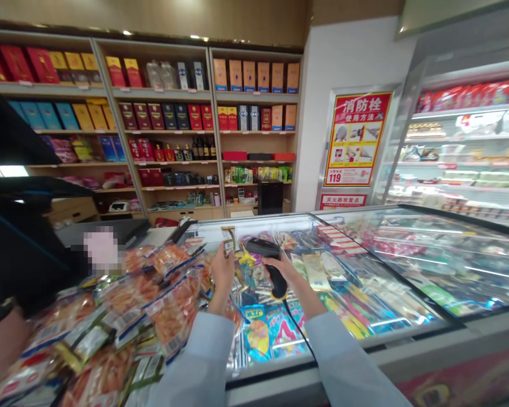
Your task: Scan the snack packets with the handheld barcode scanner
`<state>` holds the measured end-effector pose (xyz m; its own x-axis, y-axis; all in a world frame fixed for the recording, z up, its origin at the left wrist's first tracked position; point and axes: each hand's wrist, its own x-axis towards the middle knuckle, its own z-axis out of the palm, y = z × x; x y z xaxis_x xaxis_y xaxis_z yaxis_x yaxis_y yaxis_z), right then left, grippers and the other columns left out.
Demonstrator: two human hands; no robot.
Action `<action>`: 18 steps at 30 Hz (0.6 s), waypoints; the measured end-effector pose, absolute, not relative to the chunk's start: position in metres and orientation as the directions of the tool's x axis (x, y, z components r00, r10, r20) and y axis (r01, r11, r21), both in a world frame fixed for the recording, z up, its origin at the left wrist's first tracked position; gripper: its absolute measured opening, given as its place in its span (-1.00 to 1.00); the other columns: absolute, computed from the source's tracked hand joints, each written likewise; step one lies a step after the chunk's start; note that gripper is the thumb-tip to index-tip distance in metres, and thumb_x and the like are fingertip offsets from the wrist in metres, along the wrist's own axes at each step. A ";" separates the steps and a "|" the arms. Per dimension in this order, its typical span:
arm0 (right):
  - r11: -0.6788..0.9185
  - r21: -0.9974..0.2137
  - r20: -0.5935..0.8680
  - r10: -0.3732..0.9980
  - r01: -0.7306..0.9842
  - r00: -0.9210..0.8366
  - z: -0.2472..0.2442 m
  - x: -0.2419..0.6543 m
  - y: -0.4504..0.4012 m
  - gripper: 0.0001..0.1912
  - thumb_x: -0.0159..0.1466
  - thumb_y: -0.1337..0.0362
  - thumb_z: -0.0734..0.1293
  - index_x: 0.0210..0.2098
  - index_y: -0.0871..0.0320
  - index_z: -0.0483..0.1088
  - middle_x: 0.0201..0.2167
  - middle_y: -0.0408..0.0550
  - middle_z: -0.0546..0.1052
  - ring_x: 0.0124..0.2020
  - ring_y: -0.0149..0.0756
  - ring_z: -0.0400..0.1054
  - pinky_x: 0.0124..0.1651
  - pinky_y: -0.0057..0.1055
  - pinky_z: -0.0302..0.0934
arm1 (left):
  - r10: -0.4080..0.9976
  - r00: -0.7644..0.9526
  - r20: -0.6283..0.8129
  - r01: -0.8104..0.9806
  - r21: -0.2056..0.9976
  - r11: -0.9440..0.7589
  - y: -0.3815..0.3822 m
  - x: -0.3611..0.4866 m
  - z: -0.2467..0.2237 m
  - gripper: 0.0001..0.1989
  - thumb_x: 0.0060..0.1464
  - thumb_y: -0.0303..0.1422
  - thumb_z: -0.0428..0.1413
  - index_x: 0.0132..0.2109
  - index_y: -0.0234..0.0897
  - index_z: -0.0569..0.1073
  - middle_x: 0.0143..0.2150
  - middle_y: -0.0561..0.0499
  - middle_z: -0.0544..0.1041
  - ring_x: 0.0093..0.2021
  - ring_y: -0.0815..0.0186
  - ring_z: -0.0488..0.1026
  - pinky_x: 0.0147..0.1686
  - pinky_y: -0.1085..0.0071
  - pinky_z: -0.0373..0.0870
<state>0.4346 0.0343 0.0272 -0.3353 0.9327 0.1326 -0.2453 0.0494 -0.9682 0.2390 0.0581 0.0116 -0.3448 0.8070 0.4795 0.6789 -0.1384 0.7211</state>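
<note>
My right hand (pixel 284 270) is wrapped round the grip of a black barcode scanner (pixel 263 247), whose head points left and whose cord runs down past my sleeve. In my left hand (pixel 223 272) a small snack packet (pixel 229 238) is held upright by its lower part, with a pale printed label turned towards me. The scanner's head is a little to the right of the packet, apart from it. Both hands are above the glass top of a chest freezer (pixel 254 376). A heap of clear snack packets (pixel 173 308) lies to the left of my left forearm.
Colourful frozen packs (pixel 257 333) show through the freezer glass. At far left are a dark monitor-like shape (pixel 21 237) and a pink container (pixel 4 345). Shelves of boxed goods (pixel 169 116) line the back wall. A red fire-hydrant notice (pixel 356 138) hangs beside a lit display fridge (pixel 462 141).
</note>
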 end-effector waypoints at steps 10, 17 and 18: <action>-0.024 -0.982 0.039 0.944 -0.186 -0.329 0.027 0.438 0.023 -0.67 0.00 0.09 0.44 -0.37 0.13 0.30 -0.74 -0.25 0.37 -0.74 -0.43 0.20 -0.65 -0.48 0.09 | 0.807 -0.342 0.481 0.663 0.732 -0.156 0.049 0.244 0.019 -0.56 0.18 -0.30 0.00 0.19 -0.25 0.30 -0.14 -0.09 0.59 -0.12 0.19 0.53 -0.10 0.35 0.37; -0.044 -0.972 0.048 0.926 -0.232 -0.374 0.029 0.440 0.020 -0.65 -0.01 0.07 0.44 -0.38 0.12 0.28 -0.74 -0.27 0.35 -0.74 -0.45 0.18 -0.65 -0.49 0.10 | 0.799 -0.339 0.496 0.676 0.719 -0.159 0.051 0.244 0.017 -0.54 0.18 -0.28 -0.01 0.21 -0.27 0.28 -0.15 -0.10 0.58 -0.14 0.19 0.53 -0.11 0.36 0.36; -0.051 -0.971 0.042 0.925 -0.235 -0.377 0.028 0.440 0.021 -0.66 0.00 0.07 0.43 -0.39 0.12 0.28 -0.74 -0.26 0.35 -0.75 -0.45 0.18 -0.66 -0.49 0.09 | 0.800 -0.339 0.496 0.682 0.715 -0.154 0.050 0.244 0.017 -0.55 0.18 -0.28 -0.01 0.21 -0.25 0.27 -0.16 -0.08 0.58 -0.15 0.20 0.53 -0.13 0.37 0.36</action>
<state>0.4396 0.0209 0.0282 -0.3768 0.9253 0.0424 -0.2347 -0.0511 -0.9707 0.2440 0.0504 0.0170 -0.3392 0.7995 0.4957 0.6816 -0.1542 0.7152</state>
